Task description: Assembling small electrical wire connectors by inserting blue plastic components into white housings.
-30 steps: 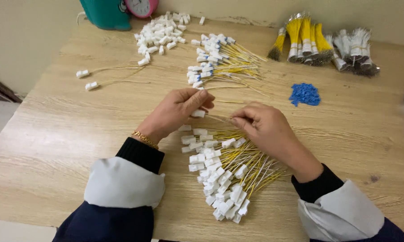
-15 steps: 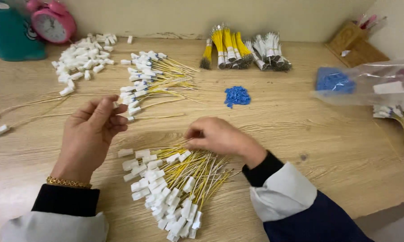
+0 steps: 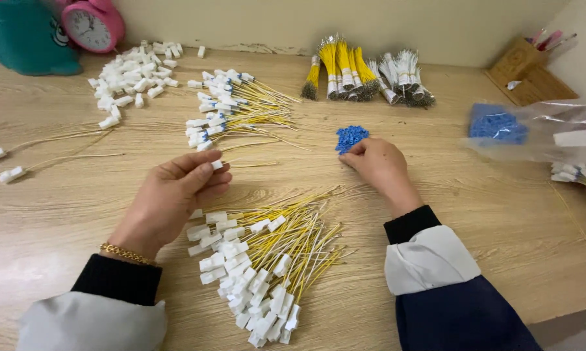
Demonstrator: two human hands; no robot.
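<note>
A single white plastic connector (image 3: 216,164) with a thin yellow wire (image 3: 251,165) trailing to the right is pinched between the thumb and fingertips of the left hand (image 3: 169,198), which is raised slightly above the wooden table (image 3: 65,195). The right hand (image 3: 379,166) is stretched forward, its fingertips set on the near edge of a small heap of blue plastic pieces (image 3: 351,137); whether a piece is actually grasped cannot be told, since the fingertips are curled under.

Below and between the hands a fanned pile of yellow wires with white connectors (image 3: 260,266) is spread, the connectors turned toward the near-left. A second, similar pile with blue-marked connectors (image 3: 231,110) is laid farther back, and a loose heap of bare white connectors (image 3: 134,78) is seen beyond it on the left. Two separate wired connectors (image 3: 0,166) are left near the table's left edge.

Bare wood is shown between the right hand and the table's right side, and along the near edge on the left.

At the back wall, banded bundles of yellow and white wires (image 3: 364,75) are laid. A clear plastic bag holding blue pieces (image 3: 533,130) is placed at the right, with a wooden holder (image 3: 527,68) behind it. A pink round alarm clock (image 3: 93,25) and a teal container (image 3: 20,36) are stood in the far-left corner.
</note>
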